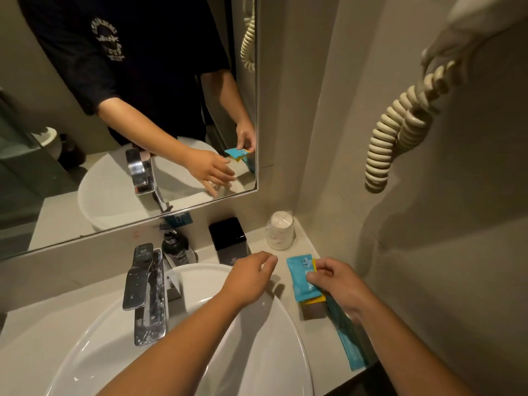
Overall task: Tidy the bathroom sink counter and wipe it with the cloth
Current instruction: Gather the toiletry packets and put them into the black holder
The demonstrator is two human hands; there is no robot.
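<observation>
My right hand (334, 281) pinches a stack of small sachets (303, 277), a blue one on top with yellow ones under it, held just above the beige counter (257, 251) at the right of the basin. A long blue packet (350, 341) lies on the counter under my right wrist. My left hand (251, 274) hovers over the far right rim of the white basin (271, 338), fingers loosely curled and holding nothing. No cloth is in view.
A chrome tap (144, 284) stands at the back of the basin with a dark soap pump (174, 247) behind it. A black box (227, 232) and wrapped paper cups (281, 230) sit by the wall. A mirror (57, 167) and coiled hairdryer cord (397, 130) hang above.
</observation>
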